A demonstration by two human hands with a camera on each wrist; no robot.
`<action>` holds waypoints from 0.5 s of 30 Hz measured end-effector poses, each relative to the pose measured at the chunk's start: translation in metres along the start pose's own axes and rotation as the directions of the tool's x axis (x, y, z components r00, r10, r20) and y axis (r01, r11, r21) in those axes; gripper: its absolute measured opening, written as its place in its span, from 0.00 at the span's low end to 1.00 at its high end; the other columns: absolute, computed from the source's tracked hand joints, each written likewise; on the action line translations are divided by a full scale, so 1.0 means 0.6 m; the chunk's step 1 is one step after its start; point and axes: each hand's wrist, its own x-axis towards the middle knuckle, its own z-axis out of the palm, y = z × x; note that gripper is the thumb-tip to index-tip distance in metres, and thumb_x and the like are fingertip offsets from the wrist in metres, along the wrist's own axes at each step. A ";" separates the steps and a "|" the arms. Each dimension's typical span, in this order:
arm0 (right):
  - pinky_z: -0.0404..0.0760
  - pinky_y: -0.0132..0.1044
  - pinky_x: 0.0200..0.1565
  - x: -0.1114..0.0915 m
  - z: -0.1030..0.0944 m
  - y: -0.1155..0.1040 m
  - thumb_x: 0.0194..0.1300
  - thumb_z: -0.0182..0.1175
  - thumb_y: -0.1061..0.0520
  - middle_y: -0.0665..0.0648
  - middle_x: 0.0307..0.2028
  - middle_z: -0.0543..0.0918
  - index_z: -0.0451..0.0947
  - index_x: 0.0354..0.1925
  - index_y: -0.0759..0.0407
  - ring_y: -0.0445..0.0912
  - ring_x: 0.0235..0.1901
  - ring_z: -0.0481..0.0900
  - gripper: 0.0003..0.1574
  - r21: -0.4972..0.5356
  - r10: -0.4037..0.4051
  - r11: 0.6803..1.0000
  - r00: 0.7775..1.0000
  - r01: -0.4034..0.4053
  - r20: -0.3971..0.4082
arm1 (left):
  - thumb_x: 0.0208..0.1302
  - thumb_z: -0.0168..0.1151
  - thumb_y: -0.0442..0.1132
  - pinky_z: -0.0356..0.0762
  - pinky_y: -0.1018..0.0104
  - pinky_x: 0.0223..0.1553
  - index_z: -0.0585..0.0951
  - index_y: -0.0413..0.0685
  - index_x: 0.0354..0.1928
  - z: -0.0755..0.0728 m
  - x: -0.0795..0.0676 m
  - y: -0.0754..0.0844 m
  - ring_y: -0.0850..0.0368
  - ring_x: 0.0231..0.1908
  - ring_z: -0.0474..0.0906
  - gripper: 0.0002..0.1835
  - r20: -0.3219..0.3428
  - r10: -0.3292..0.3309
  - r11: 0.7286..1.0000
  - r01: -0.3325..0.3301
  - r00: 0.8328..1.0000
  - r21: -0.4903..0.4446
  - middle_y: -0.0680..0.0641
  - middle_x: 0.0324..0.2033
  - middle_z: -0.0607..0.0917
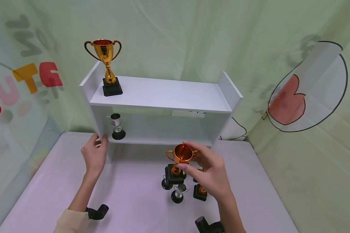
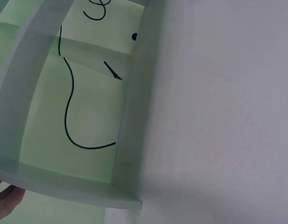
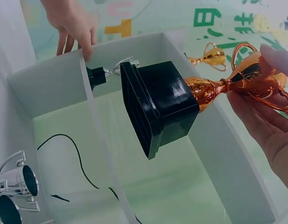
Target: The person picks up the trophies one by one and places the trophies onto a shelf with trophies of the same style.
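Note:
In the head view, my right hand (image 1: 208,166) grips a copper-gold trophy (image 1: 182,155) by its two-handled cup, thumb in front and fingers behind. The trophy's black square base (image 3: 167,102) points toward the shelf in the right wrist view. My left hand (image 1: 94,153) holds the left side panel of the white shelf unit (image 1: 163,92) near the lower board, thumb at the front edge. On that lower board, close to this hand, stands a small silver trophy (image 1: 117,126). A larger gold trophy (image 1: 106,61) stands at the left end of the top board.
Below the right hand, several small trophies stand on the white table (image 1: 134,194), among them a silver trophy (image 1: 179,193) and one with a black square base (image 1: 200,192), partly hidden by the hand. Pale green cloth (image 1: 175,35) hangs behind the shelf.

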 end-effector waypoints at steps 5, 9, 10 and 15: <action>0.87 0.33 0.47 0.014 0.000 -0.004 0.48 0.72 0.81 0.68 0.46 0.85 0.76 0.61 0.71 0.43 0.43 0.86 0.40 0.012 0.000 1.000 1.000 0.000 0.012 | 0.73 0.61 0.36 0.67 0.93 0.34 0.85 0.36 0.55 -0.001 0.000 0.001 0.36 0.40 0.87 0.15 0.009 -0.004 1.000 0.004 1.000 -0.002 0.33 0.48 0.88; 0.87 0.34 0.48 0.024 -0.001 -0.006 0.48 0.72 0.80 0.67 0.47 0.86 0.76 0.61 0.70 0.43 0.43 0.86 0.40 0.003 0.004 1.000 1.000 -0.004 0.015 | 0.74 0.60 0.37 0.67 0.93 0.34 0.85 0.36 0.56 -0.001 0.000 0.001 0.36 0.40 0.87 0.15 0.014 -0.007 1.000 0.007 1.000 -0.003 0.33 0.48 0.88; 0.87 0.34 0.48 0.026 0.000 -0.007 0.48 0.72 0.80 0.67 0.47 0.86 0.77 0.61 0.70 0.43 0.43 0.86 0.40 0.000 -0.002 1.000 1.000 0.002 0.014 | 0.74 0.60 0.37 0.67 0.93 0.34 0.85 0.36 0.56 -0.001 0.000 0.001 0.36 0.40 0.87 0.15 0.015 -0.007 1.000 0.007 1.000 -0.003 0.33 0.48 0.88; 0.86 0.33 0.48 0.040 0.002 -0.011 0.49 0.72 0.79 0.67 0.49 0.85 0.78 0.61 0.67 0.44 0.43 0.85 0.40 -0.012 -0.001 1.000 1.000 0.001 -0.002 | 0.74 0.60 0.38 0.67 0.93 0.34 0.85 0.35 0.55 0.000 0.000 0.000 0.35 0.40 0.87 0.15 0.014 0.000 1.000 0.000 1.000 -0.004 0.32 0.47 0.88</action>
